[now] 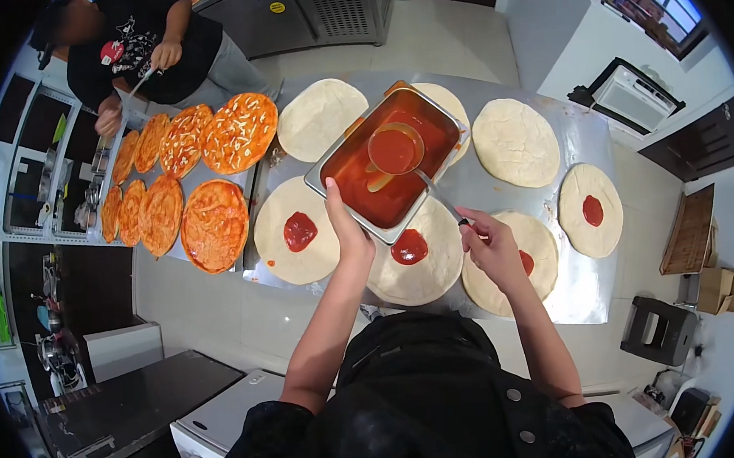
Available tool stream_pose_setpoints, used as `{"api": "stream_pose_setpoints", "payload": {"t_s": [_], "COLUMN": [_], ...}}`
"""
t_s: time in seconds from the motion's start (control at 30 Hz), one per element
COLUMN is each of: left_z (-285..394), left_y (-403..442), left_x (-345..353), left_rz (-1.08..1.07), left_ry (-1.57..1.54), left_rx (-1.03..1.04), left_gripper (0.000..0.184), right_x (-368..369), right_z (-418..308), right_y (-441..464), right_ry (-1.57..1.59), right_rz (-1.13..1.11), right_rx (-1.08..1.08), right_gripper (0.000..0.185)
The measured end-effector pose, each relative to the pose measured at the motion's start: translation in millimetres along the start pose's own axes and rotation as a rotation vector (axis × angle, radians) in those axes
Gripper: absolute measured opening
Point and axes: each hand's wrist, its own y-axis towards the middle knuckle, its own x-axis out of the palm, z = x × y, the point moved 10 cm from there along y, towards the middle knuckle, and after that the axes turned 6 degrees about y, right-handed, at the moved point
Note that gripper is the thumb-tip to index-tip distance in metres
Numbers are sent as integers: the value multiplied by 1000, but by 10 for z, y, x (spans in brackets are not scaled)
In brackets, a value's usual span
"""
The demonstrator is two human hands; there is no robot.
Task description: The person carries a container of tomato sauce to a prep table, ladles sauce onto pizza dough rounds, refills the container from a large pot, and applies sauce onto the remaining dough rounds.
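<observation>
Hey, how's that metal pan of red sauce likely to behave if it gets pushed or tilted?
The metal pan is probably stiff, given its straight walls and rim. Its red sauce looks wet and pooled, so it will likely slosh toward any lowered side. With the left hand visible only at the near edge, the far end may dip.

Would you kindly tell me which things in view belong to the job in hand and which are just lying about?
Seemingly part of the job:
pan of sauce, in the left hand
ladle, in the right hand
dough rounds, four with sauce patches
metal table
probably the sauce-covered rounds

Apparently just lying about:
cardboard box
brown panel
</observation>
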Motion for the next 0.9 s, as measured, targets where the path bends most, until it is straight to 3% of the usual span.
{"api": "stream_pose_setpoints", "payload": {"t_s": [0.1, 0.27, 0.43, 0.5, 0.67, 0.73, 0.9], "left_z": [-162, -386, -387, -375, -257, -242, -152], "left_y": [113, 212, 187, 158, -6, -7, -44], "left_x": [1, -112, -164, -179, -49, -76, -34], "left_rz": [9, 31, 38, 38, 32, 24, 34], "left_ry": [4, 8, 51, 64, 55, 43, 63], "left_rx": [-5, -16, -21, -28, -63, -62, -51], "left_gripper": [54, 56, 55, 56, 61, 60, 61], "right_x": [-246, -885, -1622, -1945, -2109, -2023, -1909], "right_z": [-12, 45, 307, 447, 612, 513, 446], "right_y": [23, 14, 228, 366, 488, 424, 280], "right_ry": [-20, 131, 109, -198, -495, -736, -832], "right_rz": [51, 202, 374, 485, 602, 640, 681], "right_rx": [-52, 114, 71, -29, -147, -311, -174], "right_gripper": [30, 32, 30, 28, 25, 28, 32]}}
